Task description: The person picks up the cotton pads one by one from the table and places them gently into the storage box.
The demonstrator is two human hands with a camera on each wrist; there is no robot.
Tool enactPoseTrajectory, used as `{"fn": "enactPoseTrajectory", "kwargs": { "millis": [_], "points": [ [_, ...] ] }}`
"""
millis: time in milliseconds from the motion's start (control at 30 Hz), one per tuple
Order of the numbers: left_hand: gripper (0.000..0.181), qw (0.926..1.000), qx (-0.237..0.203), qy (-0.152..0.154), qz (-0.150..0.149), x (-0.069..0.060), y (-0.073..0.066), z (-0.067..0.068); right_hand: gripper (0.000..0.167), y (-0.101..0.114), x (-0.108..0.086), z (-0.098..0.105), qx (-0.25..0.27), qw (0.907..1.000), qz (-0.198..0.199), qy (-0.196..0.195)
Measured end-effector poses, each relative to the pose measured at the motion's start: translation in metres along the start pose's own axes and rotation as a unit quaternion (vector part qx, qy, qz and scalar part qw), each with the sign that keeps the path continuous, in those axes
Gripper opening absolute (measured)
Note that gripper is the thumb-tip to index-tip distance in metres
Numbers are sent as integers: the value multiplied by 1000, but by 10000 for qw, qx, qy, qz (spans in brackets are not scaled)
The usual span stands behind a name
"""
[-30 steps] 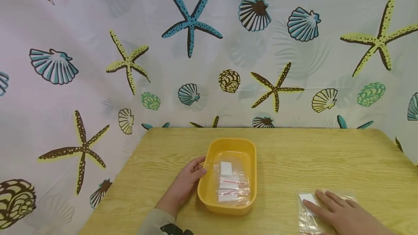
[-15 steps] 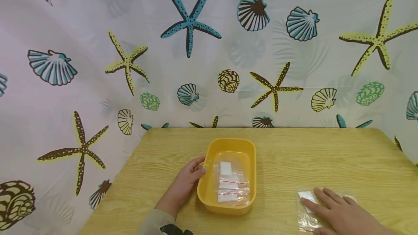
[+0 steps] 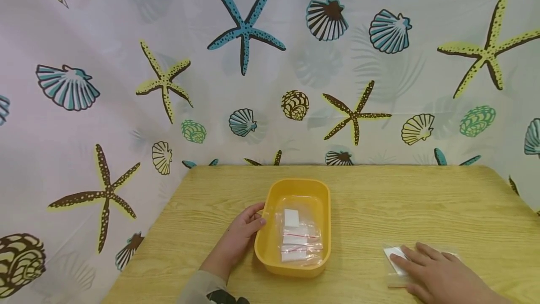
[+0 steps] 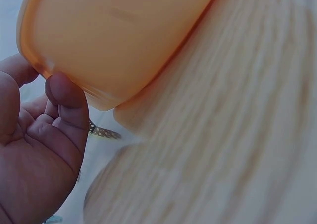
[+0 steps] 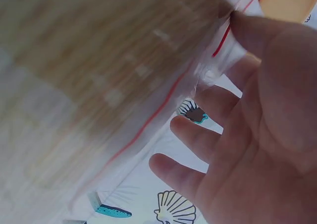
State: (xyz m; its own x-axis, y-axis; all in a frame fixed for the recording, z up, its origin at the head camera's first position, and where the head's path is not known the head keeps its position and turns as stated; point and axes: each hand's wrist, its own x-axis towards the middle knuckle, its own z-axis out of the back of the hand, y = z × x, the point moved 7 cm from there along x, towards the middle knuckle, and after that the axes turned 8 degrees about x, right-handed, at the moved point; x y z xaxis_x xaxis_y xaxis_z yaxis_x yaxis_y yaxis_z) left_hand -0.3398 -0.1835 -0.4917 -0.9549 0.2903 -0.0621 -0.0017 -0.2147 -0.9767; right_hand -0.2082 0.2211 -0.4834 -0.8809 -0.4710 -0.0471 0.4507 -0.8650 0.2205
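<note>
My left hand [image 3: 238,240] grips the left rim of a yellow plastic bin [image 3: 295,271], with the thumb pressed against the rim in the left wrist view. Inside the bin lie several clear zip bags [image 3: 301,239] with red seal lines and white pieces in them. To the right, my right hand [image 3: 443,273] is over another clear zip bag [image 3: 396,280] that has a white piece [image 3: 394,258] in it. The right wrist view has its thumb and index finger pinching that bag's edge near the red seal line [image 5: 148,121], while the other fingers stay spread.
A wood-grain table [image 3: 358,210] carries the bin and the bag, with a stretch of tabletop between them. Behind and to the left hangs a pale curtain [image 3: 270,83] printed with starfish and shells.
The right-hand bag's near edge has risen and shifted away from me, and the right thumb and fingers have drawn closer. The left hand and bin stay put.
</note>
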Motion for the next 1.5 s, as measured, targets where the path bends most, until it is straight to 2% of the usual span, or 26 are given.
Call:
{"fn": "enactPoseTrajectory", "kwargs": {
  "millis": [100,200,233,333,467,533,667,933,1133,1367,1500],
  "points": [
    [52,10000,2,-10,21,0,2,0,52,2,2,3,-265,9994,3,-200],
    [52,10000,-12,-30,38,0,3,1,58,5,3,5,-545,9982,58,-244],
    [52,10000,-3,-31,21,0,4,1,65,6,3,6,-639,9976,98,-234],
    [52,10000,-2,-15,-27,1,4,1,69,9,3,9,-850,9954,348,-270],
    [52,10000,49,-5,-53,1,3,1,44,11,6,17,-694,9953,414,-530],
    [52,10000,54,-6,-31,1,3,1,40,12,7,21,-582,9951,335,-720],
    [53,10000,-5,5,-25,0,2,1,40,20,11,27,-587,9930,328,-967],
    [52,10000,-5,54,-66,1,2,0,40,37,22,35,-725,9901,454,-1112],
    [53,10000,-27,65,-31,0,2,1,42,47,34,43,-568,9896,435,-1248],
    [52,10000,-32,27,11,-1,1,1,43,59,46,62,-402,9825,546,-1737],
    [52,10000,-8,17,37,-1,1,2,42,65,54,71,-394,9803,524,-1861]
  ]
}}
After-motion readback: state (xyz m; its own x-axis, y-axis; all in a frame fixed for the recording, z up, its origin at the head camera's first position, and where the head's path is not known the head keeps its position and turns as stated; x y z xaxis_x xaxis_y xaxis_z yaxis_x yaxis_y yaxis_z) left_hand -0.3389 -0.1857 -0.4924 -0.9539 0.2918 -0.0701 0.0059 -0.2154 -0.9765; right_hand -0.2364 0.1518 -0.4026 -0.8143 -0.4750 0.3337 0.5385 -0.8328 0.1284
